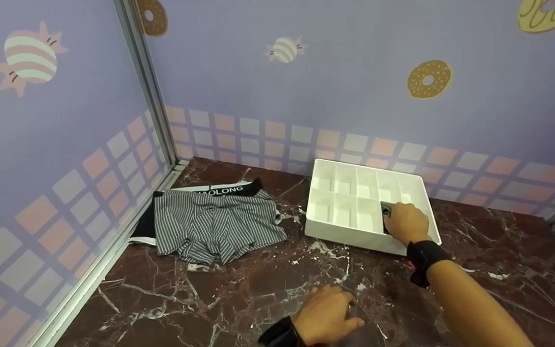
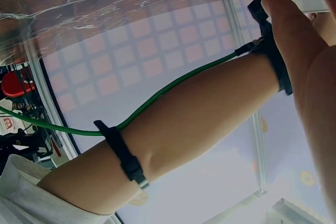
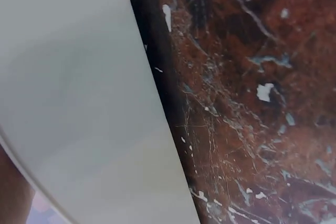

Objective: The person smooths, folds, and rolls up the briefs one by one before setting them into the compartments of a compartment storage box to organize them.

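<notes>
My right hand (image 1: 406, 224) reaches over the front wall of a white divided box (image 1: 345, 233), its fingers down in a front compartment. It grips a dark item (image 1: 386, 210), apparently folded fabric, whose grey and black edge shows left of the fingers; the rest is hidden. My left hand (image 1: 326, 313) hovers low near the table's front, fingers loosely bent and holding nothing. Part of that left hand (image 2: 310, 61) fills the right side of the left wrist view. The box wall (image 3: 89, 98) stands close up in the right wrist view.
Grey striped boxer shorts (image 1: 215, 224) lie spread at the left, over black underwear (image 1: 145, 226) with a lettered waistband (image 1: 229, 189). Patterned walls (image 1: 277, 86) enclose the dark marbled tabletop (image 1: 258, 299). A green cable (image 2: 173, 85) runs along my right forearm (image 2: 199, 114).
</notes>
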Action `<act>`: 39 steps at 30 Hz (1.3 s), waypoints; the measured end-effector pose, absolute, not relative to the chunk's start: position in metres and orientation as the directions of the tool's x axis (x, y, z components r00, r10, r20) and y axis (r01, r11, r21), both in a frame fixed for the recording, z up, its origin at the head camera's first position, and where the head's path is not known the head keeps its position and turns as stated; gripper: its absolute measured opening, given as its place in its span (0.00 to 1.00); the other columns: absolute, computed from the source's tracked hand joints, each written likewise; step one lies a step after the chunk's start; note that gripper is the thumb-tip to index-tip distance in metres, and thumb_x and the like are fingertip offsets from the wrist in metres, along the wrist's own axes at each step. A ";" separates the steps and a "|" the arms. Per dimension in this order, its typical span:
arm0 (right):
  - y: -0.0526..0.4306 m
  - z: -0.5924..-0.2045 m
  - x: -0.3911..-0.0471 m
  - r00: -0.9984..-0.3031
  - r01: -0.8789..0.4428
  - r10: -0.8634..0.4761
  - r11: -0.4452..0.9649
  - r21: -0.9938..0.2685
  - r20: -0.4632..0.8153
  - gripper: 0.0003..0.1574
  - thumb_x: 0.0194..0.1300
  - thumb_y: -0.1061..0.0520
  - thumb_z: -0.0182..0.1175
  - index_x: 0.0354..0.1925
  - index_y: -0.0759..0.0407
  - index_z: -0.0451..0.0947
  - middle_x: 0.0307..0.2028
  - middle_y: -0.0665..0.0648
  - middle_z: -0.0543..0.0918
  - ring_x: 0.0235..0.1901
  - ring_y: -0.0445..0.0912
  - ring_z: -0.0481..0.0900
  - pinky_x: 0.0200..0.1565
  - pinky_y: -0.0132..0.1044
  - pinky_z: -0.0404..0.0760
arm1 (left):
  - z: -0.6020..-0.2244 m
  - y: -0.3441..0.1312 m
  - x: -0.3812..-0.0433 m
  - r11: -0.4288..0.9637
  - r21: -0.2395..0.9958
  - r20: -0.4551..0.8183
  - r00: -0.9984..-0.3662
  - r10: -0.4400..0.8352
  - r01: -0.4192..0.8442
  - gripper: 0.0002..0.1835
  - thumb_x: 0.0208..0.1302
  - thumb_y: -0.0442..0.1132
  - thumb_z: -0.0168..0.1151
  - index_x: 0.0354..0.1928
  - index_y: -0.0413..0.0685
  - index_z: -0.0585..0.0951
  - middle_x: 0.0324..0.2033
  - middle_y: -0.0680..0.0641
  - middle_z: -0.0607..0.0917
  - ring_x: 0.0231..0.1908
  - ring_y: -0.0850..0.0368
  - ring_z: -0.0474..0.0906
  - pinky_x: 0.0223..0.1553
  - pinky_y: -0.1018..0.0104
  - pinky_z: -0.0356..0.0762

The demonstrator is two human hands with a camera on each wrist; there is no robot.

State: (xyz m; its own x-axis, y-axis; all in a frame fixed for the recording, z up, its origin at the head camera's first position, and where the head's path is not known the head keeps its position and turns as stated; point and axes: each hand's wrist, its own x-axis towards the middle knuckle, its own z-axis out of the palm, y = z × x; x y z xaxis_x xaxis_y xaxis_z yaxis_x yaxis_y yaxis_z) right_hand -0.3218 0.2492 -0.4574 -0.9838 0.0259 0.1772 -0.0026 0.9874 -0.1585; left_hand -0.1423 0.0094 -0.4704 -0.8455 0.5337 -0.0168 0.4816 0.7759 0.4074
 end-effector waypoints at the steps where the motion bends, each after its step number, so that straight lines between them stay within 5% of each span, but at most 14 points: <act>1: 0.250 -0.457 -0.320 -0.982 -0.005 0.028 0.985 -0.170 0.186 0.18 0.57 0.53 0.57 0.23 0.68 0.76 0.24 0.70 0.79 0.19 0.61 0.77 0.16 0.53 0.70 | -0.471 0.010 -0.143 0.774 0.409 -0.010 -0.845 0.534 0.484 0.20 0.54 0.60 0.60 0.46 0.61 0.80 0.42 0.59 0.81 0.44 0.63 0.73 0.45 0.62 0.68; 6: 0.255 -0.457 -0.309 -0.964 -0.043 0.016 0.976 -0.216 0.266 0.20 0.60 0.49 0.59 0.25 0.66 0.77 0.24 0.71 0.80 0.21 0.63 0.77 0.18 0.54 0.70 | -0.475 0.008 -0.148 0.758 0.462 -0.016 -0.850 0.526 0.460 0.19 0.54 0.58 0.61 0.45 0.59 0.80 0.41 0.58 0.82 0.44 0.62 0.74 0.46 0.61 0.68; 11: 0.258 -0.460 -0.297 -0.930 -0.077 0.009 0.972 -0.220 0.367 0.23 0.59 0.49 0.59 0.41 0.69 0.76 0.29 0.70 0.80 0.27 0.65 0.78 0.26 0.59 0.73 | -0.477 0.001 -0.156 0.739 0.540 -0.028 -0.869 0.495 0.403 0.19 0.54 0.56 0.62 0.44 0.55 0.81 0.37 0.56 0.81 0.37 0.64 0.73 0.42 0.62 0.68; 15: 0.253 -0.461 -0.289 -0.880 -0.143 -0.014 0.961 -0.237 0.474 0.21 0.59 0.52 0.59 0.44 0.67 0.76 0.33 0.66 0.79 0.32 0.62 0.77 0.31 0.59 0.73 | -0.476 -0.008 -0.168 0.728 0.587 -0.034 -0.888 0.459 0.354 0.19 0.56 0.54 0.61 0.45 0.51 0.80 0.36 0.54 0.82 0.33 0.65 0.72 0.43 0.62 0.69; 19: 0.233 -0.458 -0.281 -0.790 -0.302 -0.117 0.928 -0.216 0.602 0.15 0.56 0.57 0.61 0.41 0.65 0.77 0.32 0.62 0.77 0.33 0.58 0.75 0.30 0.53 0.75 | -0.472 -0.022 -0.182 0.740 0.602 -0.027 -0.918 0.395 0.301 0.21 0.57 0.53 0.60 0.48 0.48 0.79 0.42 0.51 0.82 0.40 0.60 0.75 0.49 0.57 0.69; 23: 0.197 -0.456 -0.271 -0.669 -0.497 -0.261 0.853 -0.158 0.696 0.13 0.53 0.62 0.63 0.40 0.64 0.78 0.32 0.59 0.77 0.33 0.53 0.74 0.31 0.45 0.77 | -0.467 -0.042 -0.196 0.760 0.606 -0.012 -0.953 0.303 0.234 0.23 0.57 0.55 0.60 0.50 0.50 0.79 0.47 0.48 0.80 0.42 0.54 0.77 0.45 0.56 0.73; 29: 0.124 -0.470 -0.259 -0.522 -0.707 -0.492 0.707 -0.031 0.697 0.11 0.51 0.67 0.59 0.37 0.63 0.78 0.34 0.57 0.79 0.34 0.48 0.76 0.36 0.38 0.78 | -0.458 -0.094 -0.222 0.720 0.683 0.020 -0.989 0.149 0.123 0.24 0.58 0.55 0.59 0.52 0.49 0.78 0.48 0.45 0.80 0.46 0.50 0.77 0.47 0.53 0.74; 33: 0.085 -0.484 -0.255 -0.549 -0.727 -0.568 0.687 -0.016 0.613 0.11 0.54 0.65 0.58 0.38 0.62 0.80 0.34 0.56 0.78 0.32 0.48 0.76 0.33 0.37 0.79 | -0.456 -0.140 -0.237 0.756 0.652 0.122 -0.992 -0.035 0.054 0.23 0.57 0.52 0.61 0.51 0.46 0.79 0.49 0.43 0.80 0.50 0.47 0.75 0.52 0.51 0.70; 39: 0.053 -0.497 -0.265 -0.711 -0.661 -0.562 0.739 -0.129 0.423 0.21 0.51 0.63 0.66 0.47 0.62 0.79 0.44 0.64 0.78 0.39 0.56 0.78 0.41 0.47 0.79 | -0.469 -0.206 -0.246 0.797 0.584 0.212 -0.918 -0.334 -0.155 0.22 0.56 0.46 0.64 0.51 0.45 0.79 0.56 0.35 0.71 0.56 0.38 0.65 0.54 0.42 0.63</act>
